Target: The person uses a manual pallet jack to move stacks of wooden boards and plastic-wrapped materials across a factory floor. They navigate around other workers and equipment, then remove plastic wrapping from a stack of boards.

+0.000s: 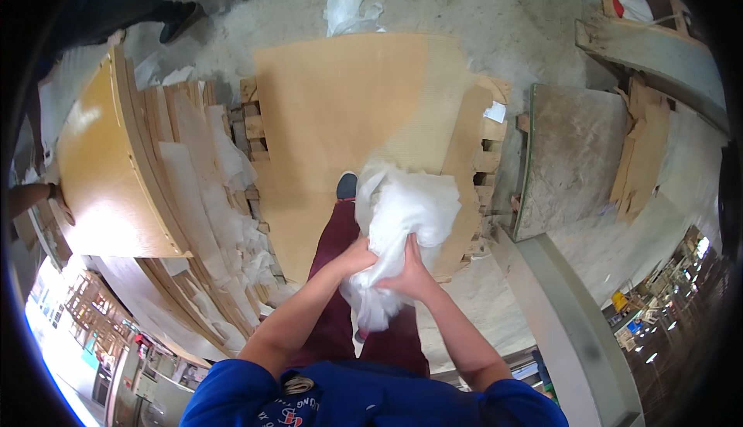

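Bunched between my two hands is a crumpled white foam sheet (414, 206), thin and soft-looking, with loose ends spreading above and below my grip. My left hand (357, 257) closes on its left side. From the right, my right hand (410, 272) grips it with the thumb pressed into the folds; the other fingers are partly hidden behind the material. Below the bundle, a large cardboard sheet (333, 94) lies over a wooden pallet (254, 126), and one of my feet rests on the cardboard.
At left stands a stack of boards with white sheets between them, topped by a glossy wooden panel (116, 164); another person's hand (62, 204) touches it. A grey beam (569, 326) and a worn board (573, 156) are at right. White scrap (348, 10) lies on the floor beyond.
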Demonstrator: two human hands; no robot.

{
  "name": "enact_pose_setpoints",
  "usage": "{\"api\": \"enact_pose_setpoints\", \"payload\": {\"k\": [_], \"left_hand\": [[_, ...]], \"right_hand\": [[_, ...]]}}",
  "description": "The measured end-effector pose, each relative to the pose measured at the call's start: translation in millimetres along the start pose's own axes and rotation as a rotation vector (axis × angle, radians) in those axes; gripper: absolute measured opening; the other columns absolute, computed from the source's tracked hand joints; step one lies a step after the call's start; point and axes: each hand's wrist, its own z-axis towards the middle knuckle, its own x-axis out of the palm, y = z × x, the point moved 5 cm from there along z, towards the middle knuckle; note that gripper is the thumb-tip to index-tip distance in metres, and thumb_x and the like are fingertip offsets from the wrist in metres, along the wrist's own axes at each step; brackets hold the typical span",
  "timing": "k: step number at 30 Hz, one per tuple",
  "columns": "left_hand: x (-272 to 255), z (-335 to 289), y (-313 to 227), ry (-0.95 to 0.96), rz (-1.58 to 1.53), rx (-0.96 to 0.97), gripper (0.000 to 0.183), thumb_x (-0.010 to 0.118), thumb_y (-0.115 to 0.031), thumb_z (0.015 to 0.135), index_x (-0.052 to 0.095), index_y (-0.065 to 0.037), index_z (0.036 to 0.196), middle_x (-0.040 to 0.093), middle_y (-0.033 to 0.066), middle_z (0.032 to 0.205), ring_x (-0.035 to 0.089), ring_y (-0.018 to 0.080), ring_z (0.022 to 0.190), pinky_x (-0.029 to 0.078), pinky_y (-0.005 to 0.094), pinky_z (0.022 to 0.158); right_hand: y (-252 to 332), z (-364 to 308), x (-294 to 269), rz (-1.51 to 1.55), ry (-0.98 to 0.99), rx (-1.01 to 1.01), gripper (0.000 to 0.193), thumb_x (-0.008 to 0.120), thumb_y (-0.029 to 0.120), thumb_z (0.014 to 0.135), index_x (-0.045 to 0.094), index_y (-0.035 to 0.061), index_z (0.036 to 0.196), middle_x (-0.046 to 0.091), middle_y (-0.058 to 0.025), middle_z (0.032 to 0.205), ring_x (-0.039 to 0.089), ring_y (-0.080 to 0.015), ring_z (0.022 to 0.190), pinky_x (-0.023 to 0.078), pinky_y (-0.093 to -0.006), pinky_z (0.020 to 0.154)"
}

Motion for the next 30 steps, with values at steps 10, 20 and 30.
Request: {"api": "enact_pose_setpoints", "payload": {"k": [10, 20, 30], "left_hand": [[2.5, -16.0, -185.1, 0.056, 0.463, 0.354, 0.042, 0.062, -0.025, 0.079, 0.053, -0.001, 0.112, 0.059, 0.0108, 0.109, 0.059, 0.0218, 0.092, 0.046, 0.0336, 0.078], [48.4, 35.1, -279.3, 0.163, -0.869, 0.008, 0.044, 0.051, -0.028, 0.091, 0.044, -0.002, 0.126, 0.056, 0.0074, 0.115, 0.055, 0.0174, 0.104, 0.044, 0.0339, 0.091], [26.6, 173.7, -275.0, -0.16, -0.013, -0.144, 0.035, 0.045, -0.024, 0.092, 0.055, -0.003, 0.117, 0.053, 0.0077, 0.121, 0.054, 0.0186, 0.104, 0.044, 0.03, 0.088]], "right_hand": [[28.0, -0.6, -96.4, 1.351, 0.107, 0.163, 0.065, 0.074, 0.009, 0.065, 0.045, 0.0017, 0.123, 0.054, -0.007, 0.115, 0.054, -0.0178, 0.102, 0.044, -0.0324, 0.088], [1.8, 93.5, -303.1, 1.425, -0.558, 0.005, 0.058, 0.069, 0.013, 0.073, 0.045, 0.0004, 0.124, 0.055, -0.0082, 0.115, 0.053, -0.0196, 0.105, 0.043, -0.0326, 0.089], [-37.0, 124.6, -186.8, 0.914, -0.323, 0.046, 0.071, 0.062, 0.016, 0.082, 0.018, 0.0063, 0.138, 0.04, -0.0106, 0.13, 0.046, -0.0196, 0.112, 0.042, -0.0308, 0.089]]}}
